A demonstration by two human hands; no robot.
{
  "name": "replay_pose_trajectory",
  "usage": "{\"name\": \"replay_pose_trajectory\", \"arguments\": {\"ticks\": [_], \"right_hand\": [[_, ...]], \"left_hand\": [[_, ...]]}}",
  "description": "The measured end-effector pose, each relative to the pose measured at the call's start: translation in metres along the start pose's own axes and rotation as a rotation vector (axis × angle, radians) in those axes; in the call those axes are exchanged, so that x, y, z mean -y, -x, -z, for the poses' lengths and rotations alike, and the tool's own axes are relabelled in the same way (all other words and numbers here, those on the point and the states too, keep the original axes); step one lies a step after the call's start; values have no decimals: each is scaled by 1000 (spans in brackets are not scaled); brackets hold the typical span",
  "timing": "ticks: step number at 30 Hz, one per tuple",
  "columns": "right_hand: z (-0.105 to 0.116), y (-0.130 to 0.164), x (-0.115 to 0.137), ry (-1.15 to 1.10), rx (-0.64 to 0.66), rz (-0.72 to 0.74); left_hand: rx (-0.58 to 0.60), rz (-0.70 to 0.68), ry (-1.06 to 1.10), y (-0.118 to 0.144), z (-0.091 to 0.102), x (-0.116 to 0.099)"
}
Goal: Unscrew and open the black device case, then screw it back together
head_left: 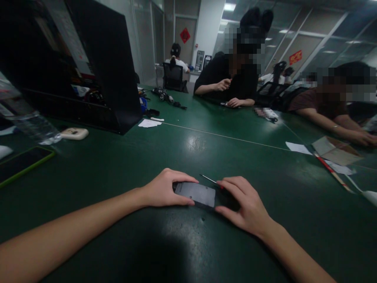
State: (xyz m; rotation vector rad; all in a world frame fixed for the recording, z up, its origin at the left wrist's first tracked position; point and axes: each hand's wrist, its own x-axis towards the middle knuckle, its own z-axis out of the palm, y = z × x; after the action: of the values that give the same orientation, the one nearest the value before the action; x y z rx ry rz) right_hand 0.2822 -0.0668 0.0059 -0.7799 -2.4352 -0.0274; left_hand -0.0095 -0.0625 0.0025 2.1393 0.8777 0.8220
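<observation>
A dark grey, flat oblong device (pixel 198 192) with small screw-like spots on its face lies low over the green table, between my two hands. My left hand (pixel 162 189) is closed around its left end, thumb along the near edge and fingers along the far edge. At the other end, my right hand (pixel 246 202) bends its thumb and fingers around a blackish part; how firmly it grips is hard to see in the shadow. A thin screwdriver (pixel 209 179) with a red handle lies beyond the device, its handle partly hidden under my right fingers.
A big black open box (pixel 118 78) stands at the left, with a plastic bottle (pixel 38 124), a cream case (pixel 75 133) and a green-edged phone (pixel 23 165) before it. Cables (pixel 166 96) lie farther back. Co-workers sit across the table; an open carton (pixel 338 151) lies right.
</observation>
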Motion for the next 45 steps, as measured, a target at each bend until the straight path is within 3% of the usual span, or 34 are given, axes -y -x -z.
{"name": "replay_pose_trajectory", "arguments": {"ticks": [4, 7, 17, 20, 25, 30, 38, 42, 45], "right_hand": [[-23, -1, 31, -214, 44, -225], [-34, -2, 38, -280, 77, -344], [-29, -6, 35, -374, 91, -414], [-28, -5, 35, -393, 92, -410], [-23, -6, 35, -456, 79, -447], [-22, -7, 35, -505, 59, -513], [-22, -8, 33, -661, -13, -660], [-21, -9, 31, -902, -91, -810], [-17, -11, 29, -1221, -234, -891]], "left_hand": [[-33, -46, 19, 1, -3, 0], [-35, -78, 28, 2, -5, 1], [-82, -121, 140, 1, -4, -1], [-180, -15, 337, 1, -5, 5], [-383, 210, 951, -5, -3, 17], [-347, 288, 1370, -11, 8, 19], [-322, 333, 1550, -12, 14, 19], [-320, 330, 1566, -12, 12, 20], [-313, 333, 1561, -11, 11, 21]]}}
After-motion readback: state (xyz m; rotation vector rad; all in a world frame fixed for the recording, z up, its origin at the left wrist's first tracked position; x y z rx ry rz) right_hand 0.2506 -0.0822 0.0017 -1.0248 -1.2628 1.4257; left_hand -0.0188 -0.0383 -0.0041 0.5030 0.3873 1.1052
